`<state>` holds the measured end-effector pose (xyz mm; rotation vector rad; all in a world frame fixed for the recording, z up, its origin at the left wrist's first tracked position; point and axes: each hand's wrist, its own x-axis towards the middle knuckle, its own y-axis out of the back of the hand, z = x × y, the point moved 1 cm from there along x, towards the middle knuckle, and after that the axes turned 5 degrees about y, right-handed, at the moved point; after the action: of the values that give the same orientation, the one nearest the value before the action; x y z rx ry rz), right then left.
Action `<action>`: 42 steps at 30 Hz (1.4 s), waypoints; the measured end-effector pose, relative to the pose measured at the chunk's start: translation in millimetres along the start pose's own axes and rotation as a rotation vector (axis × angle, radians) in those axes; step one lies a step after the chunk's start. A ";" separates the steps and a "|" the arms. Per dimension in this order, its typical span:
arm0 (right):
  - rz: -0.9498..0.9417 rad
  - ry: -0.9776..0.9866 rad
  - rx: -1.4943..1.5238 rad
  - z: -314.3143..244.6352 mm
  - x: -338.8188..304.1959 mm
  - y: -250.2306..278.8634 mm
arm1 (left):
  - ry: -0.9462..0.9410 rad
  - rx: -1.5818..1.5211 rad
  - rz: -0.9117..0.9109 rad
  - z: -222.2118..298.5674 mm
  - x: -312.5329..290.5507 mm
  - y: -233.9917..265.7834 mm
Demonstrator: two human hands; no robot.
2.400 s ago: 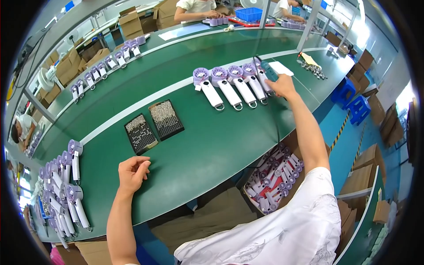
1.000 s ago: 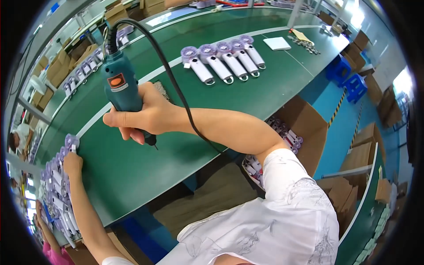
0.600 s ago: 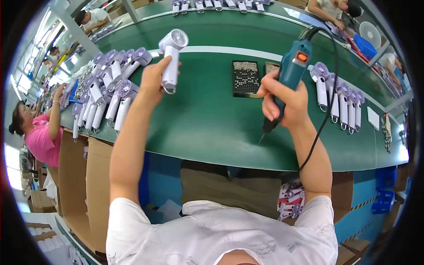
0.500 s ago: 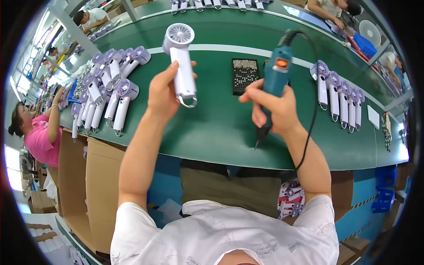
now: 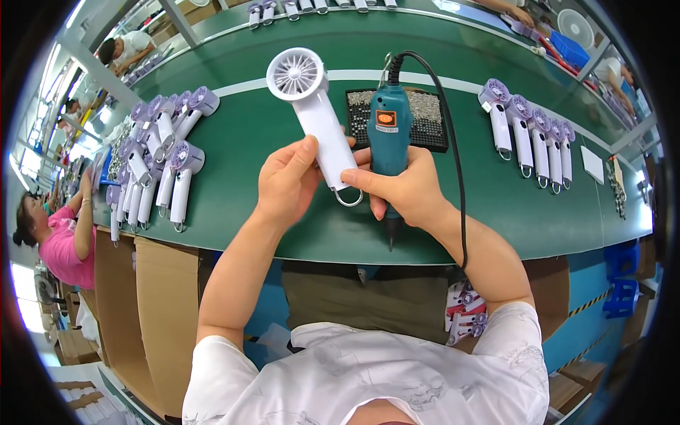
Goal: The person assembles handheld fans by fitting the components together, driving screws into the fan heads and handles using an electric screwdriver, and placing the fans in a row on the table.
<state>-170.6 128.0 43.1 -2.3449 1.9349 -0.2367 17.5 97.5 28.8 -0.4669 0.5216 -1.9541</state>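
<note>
A white handheld fan with a round slatted head and a metal loop at its base is gripped in my left hand, tilted with its head up and to the left. My right hand is wrapped round a teal electric screwdriver, its dark bit pointing down and a black cord looping off its top. The right thumb also touches the lower end of the fan's handle. Behind the screwdriver lies a black tray of small screws, partly hidden by the tool.
More fans lie heaped at the left of the green table, and a row of them lies at the right beside a white block. An open cardboard box stands below the left edge. Co-workers sit nearby.
My two hands have come together. The fan has moved right and down, and the screwdriver has moved left and stands more upright. My right thumb now touches the fan.
</note>
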 end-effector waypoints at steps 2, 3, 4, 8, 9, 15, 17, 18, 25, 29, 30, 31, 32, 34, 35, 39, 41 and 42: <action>0.020 -0.024 -0.040 -5.2 -1.2 -2.8 | 0.143 0.258 0.068 -1.1 -3.5 9.7; 0.029 -0.049 -0.082 -7.5 -1.7 -4.2 | 0.127 0.332 0.049 -0.2 -4.6 5.5; 0.037 -0.049 -0.109 -8.1 -2.0 -5.2 | 0.134 0.329 0.044 -0.4 -3.3 7.7; 0.094 0.012 -0.032 -7.5 7.4 7.7 | 0.267 0.208 0.088 5.2 11.6 11.2; 0.118 -0.016 -0.053 -15.2 12.9 13.2 | 0.279 0.191 0.075 7.9 19.6 19.7; 0.126 0.199 -0.192 -38.3 58.3 40.0 | 0.303 0.320 0.223 16.5 68.2 46.3; 0.130 0.295 -0.107 -43.9 73.0 29.2 | 0.285 0.247 0.258 13.6 75.0 59.0; 0.121 0.332 -0.027 -46.3 78.9 27.0 | 0.313 0.226 0.269 6.5 80.0 70.3; 0.038 0.595 0.105 -53.6 99.1 41.1 | 0.399 0.241 0.185 -20.5 69.8 64.1; 0.032 0.563 0.137 -43.0 116.3 38.4 | 0.433 0.232 0.151 -21.2 64.3 60.2; 0.014 0.569 0.152 -38.2 119.0 41.9 | 0.454 0.270 0.153 -22.5 67.0 58.1; 0.004 0.573 0.161 -33.7 119.9 47.7 | 0.440 0.302 0.164 -23.4 71.0 59.1; -0.018 0.567 0.165 -33.7 121.0 51.6 | 0.446 0.322 0.150 -27.1 75.6 56.6; -0.096 0.552 0.186 -30.3 127.3 47.9 | 0.421 0.456 0.193 -20.5 74.9 61.0; -0.155 0.533 0.235 -24.4 133.5 45.5 | 0.450 0.389 0.185 -20.9 72.3 70.2; 0.212 0.611 0.058 -24.8 137.4 17.8 | 0.468 0.373 0.225 -6.6 67.6 70.6; 0.174 0.633 0.143 -25.8 132.1 26.8 | 0.472 0.357 0.231 -9.9 72.7 61.1; 0.246 0.599 0.116 -26.2 128.7 22.8 | 0.481 0.358 0.235 -9.4 73.3 57.7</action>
<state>-173.6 -1.9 72.8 -2.0842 2.3397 -1.1005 25.2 9.9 -3.7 0.2879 0.4840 -1.8735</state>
